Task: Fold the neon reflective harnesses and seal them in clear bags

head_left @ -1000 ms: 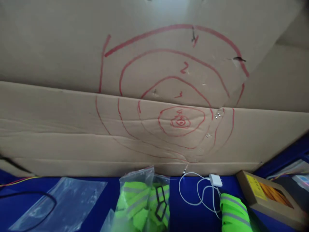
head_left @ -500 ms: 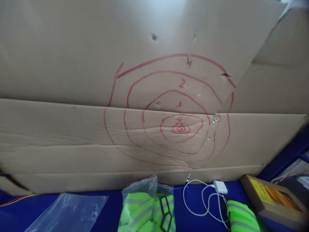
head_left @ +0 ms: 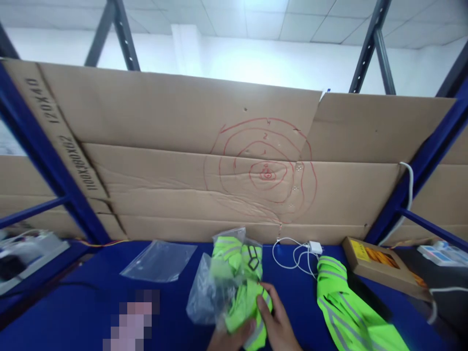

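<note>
A folded neon-green reflective vest (head_left: 243,307) is held between my two hands at the bottom middle. My right hand (head_left: 276,317) grips its right side, with the thumb lying on top. My left hand (head_left: 234,336) closes on the lower left part; most of that hand is cut off by the frame edge. A clear plastic bag (head_left: 203,292) hangs at the vest's left and partly overlaps it; whether the vest is inside it, I cannot tell. Just behind are bagged green vests (head_left: 226,248).
On the blue tabletop (head_left: 168,307) lie a flat clear bag (head_left: 159,261), a white charger (head_left: 315,247) with its cable, a loose green vest (head_left: 340,297) and a cardboard box (head_left: 383,263). A cardboard panel (head_left: 164,170) with red rings stands behind. A pixelated patch hides something lower left.
The view has tilted up and widened, bringing in the ceiling, rack posts and more table. Both my hands, with the green vest and plastic bag, now show at the bottom.
</note>
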The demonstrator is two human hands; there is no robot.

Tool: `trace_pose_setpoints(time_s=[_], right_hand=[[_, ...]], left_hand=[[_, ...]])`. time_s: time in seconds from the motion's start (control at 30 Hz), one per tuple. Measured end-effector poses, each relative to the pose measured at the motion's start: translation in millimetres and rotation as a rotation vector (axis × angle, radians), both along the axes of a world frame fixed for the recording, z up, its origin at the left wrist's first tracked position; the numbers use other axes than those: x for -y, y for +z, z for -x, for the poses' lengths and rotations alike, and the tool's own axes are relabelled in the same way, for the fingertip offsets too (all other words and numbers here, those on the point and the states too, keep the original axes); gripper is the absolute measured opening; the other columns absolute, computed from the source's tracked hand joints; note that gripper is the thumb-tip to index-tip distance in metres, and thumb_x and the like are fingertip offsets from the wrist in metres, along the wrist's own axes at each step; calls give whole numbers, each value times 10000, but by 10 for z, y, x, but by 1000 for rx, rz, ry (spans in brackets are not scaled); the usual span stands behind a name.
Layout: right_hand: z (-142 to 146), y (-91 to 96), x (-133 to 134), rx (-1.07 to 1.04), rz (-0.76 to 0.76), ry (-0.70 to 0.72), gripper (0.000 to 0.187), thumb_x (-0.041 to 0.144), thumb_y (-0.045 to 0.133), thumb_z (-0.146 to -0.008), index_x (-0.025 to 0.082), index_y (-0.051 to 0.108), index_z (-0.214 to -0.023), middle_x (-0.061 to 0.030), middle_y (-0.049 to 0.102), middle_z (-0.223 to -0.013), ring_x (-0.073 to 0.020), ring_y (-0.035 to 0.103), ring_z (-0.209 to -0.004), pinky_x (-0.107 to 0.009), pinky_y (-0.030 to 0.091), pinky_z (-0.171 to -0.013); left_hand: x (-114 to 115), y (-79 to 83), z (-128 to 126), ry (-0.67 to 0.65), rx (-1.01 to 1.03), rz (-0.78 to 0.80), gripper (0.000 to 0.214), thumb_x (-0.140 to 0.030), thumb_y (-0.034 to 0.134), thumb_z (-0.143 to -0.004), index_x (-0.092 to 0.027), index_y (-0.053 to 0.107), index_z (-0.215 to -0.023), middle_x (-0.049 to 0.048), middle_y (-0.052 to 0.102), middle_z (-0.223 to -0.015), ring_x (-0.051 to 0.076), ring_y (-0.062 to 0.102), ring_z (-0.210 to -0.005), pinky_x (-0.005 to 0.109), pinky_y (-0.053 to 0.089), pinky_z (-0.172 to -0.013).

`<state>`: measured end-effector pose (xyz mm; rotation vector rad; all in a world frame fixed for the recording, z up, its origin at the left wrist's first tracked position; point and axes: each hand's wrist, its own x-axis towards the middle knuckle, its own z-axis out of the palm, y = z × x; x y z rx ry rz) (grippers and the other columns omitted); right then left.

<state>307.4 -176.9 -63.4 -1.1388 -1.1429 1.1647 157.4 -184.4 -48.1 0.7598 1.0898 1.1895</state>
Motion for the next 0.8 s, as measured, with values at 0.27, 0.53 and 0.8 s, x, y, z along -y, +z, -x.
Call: trace_pose_setpoints(time_s=[0.27,0.53,0.8], right_hand=[[-63,250,143,-418,131,243,729,392,948,-661,262,584,-1280,-40,752,-1142,-255,714,-1056,-390,540,-962],[-156,274,48,-522,138,168,652,328,948,-643,257,644,-1215,-25,766,-1060,-248,736,-957,-337,556,-856],[24,-58,22,-312,30,8,601,511,857,-771,236,610,-1246,-61,755,-1102,-281,712,-1028,-377,560,-914]], left_hand=[[-109,59,31,-36,56,-78,689,-574,905,-669,-170,758,-1208,153,754,-1280,389,668,-1271,518,475,-1163],[-189,56,4,34,13,-210,713,-604,927,-597,-199,779,-1166,126,772,-1245,413,648,-1288,529,454,-1183],[-116,-140,-103,0,43,-206,704,-601,926,-594,-203,776,-1154,139,794,-1174,427,694,-1207,540,525,-1102]])
